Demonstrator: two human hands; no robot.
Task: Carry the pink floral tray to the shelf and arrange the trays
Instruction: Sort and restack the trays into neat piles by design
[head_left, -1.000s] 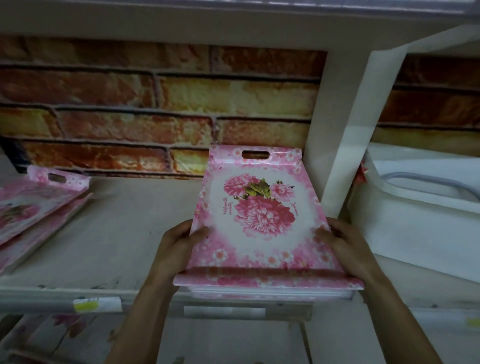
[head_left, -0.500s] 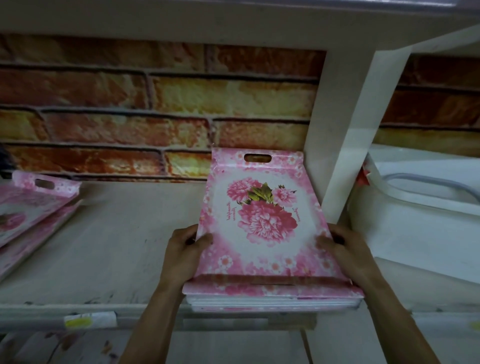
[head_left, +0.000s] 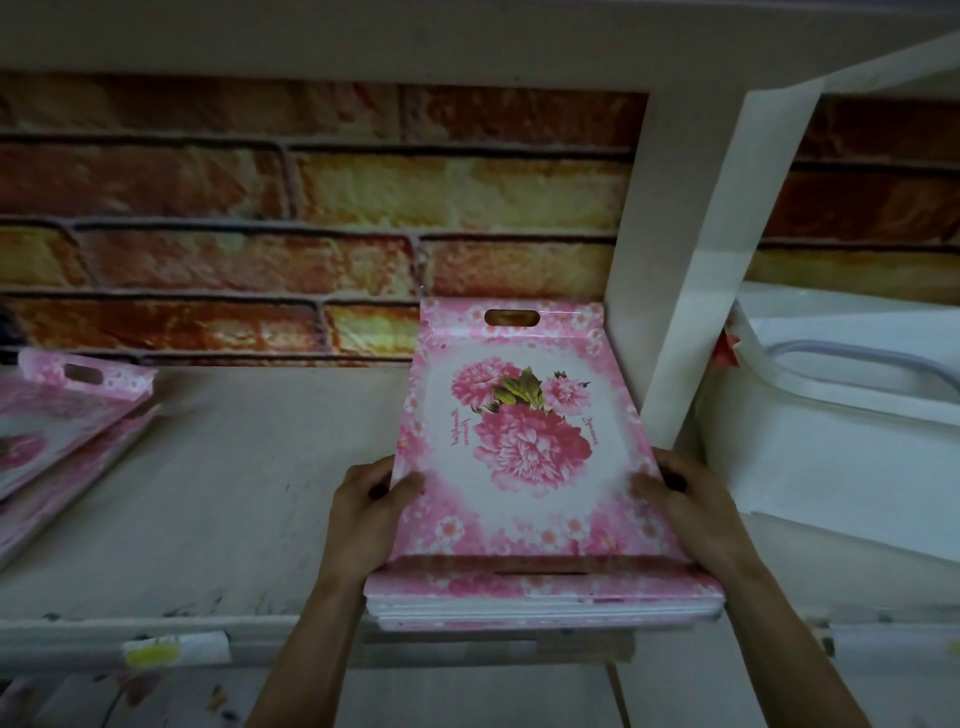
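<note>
A pink floral tray (head_left: 524, 457) lies flat on top of a small stack of like trays (head_left: 540, 612) at the right end of a pale shelf (head_left: 208, 493), its slotted handle end pointing at the back wall and its near end jutting slightly past the shelf's front lip. The left hand (head_left: 371, 512) grips the tray's left edge, thumb laid over the rim and fingers curled beneath; the right hand (head_left: 685, 499) holds the opposite edge the same way. Just beside the tray's right side rises a white upright post (head_left: 691, 260), which closes off that end of the bay and leaves little room on that flank. Beyond the post sits a white plastic container (head_left: 831, 441), with something small and red (head_left: 724, 345) at its near corner, too blurred to identify. Brick-patterned wall covering (head_left: 311, 208) backs the bay, and an upper shelf (head_left: 415, 36) roofs it. Well apart at the far left, more pink trays (head_left: 57, 426) lie tilted, one on another. A yellow-marked label (head_left: 174, 649) is stuck to the front edge.
</note>
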